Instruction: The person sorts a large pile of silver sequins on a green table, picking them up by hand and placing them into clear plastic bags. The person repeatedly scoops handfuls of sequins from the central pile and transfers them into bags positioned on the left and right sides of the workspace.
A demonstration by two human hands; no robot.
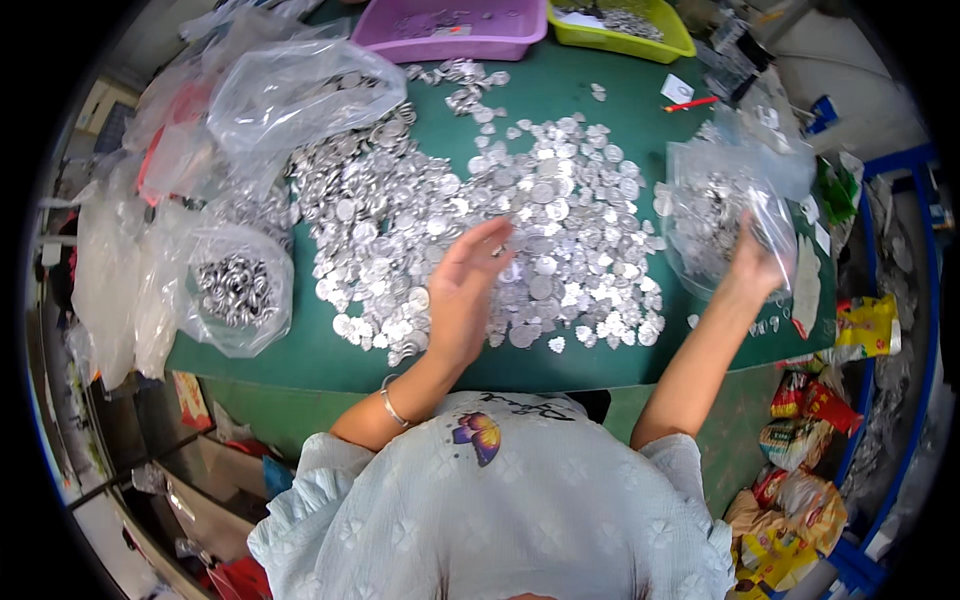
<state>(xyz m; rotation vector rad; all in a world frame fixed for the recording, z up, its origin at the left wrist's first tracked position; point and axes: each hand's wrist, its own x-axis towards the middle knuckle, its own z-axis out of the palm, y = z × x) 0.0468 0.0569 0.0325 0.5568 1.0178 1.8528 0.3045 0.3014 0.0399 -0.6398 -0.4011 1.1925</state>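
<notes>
A wide spread of small flat silver metal pieces [560,200], some round and some scalloped, covers the middle of the green table. Above its near part is my left hand [465,290], fingers raised and parted from the thumb; they blur a little, and I make out nothing held. My right hand [757,262] is at the right side of a clear plastic bag [690,255] of silver pieces. Bag film and blur hide its fingertips, so whether they grip anything is unclear.
A clear bag of silver rings [238,290] stands left, below a larger open bag [300,95]. A purple tray [450,45] and a yellow-green tray [625,45] line the far edge. A red pen [690,104] lies far right. Blue shelving [915,330] borders the right.
</notes>
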